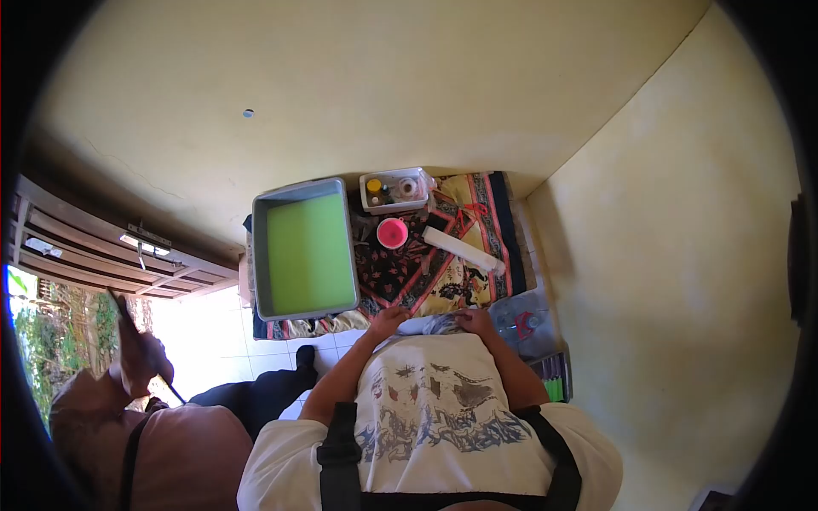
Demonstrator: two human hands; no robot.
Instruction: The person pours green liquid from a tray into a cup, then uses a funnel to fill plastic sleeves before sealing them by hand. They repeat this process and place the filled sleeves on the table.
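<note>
Both of my hands are low in front of my body, at the near edge of the cloth-covered table. My left hand (389, 322) has its fingers curled at one end of a pale cloth (417, 326) with a grey patch. Closed at the other end of that cloth is my right hand (475, 321). The cloth spans the gap between them, just beyond the hem of my white printed shirt (434, 383). Nearest my left hand stands a grey tray (352, 255) of green liquid. A white roll-like bar (463, 249) lies on the table beyond my right hand.
A pink bowl (393, 232) and a white bin (375, 205) with small jars and a tape roll stand on the patterned tablecloth (426, 289). Another person (183, 443) is at my left by an open door. A yellow wall (673, 255) closes off the right.
</note>
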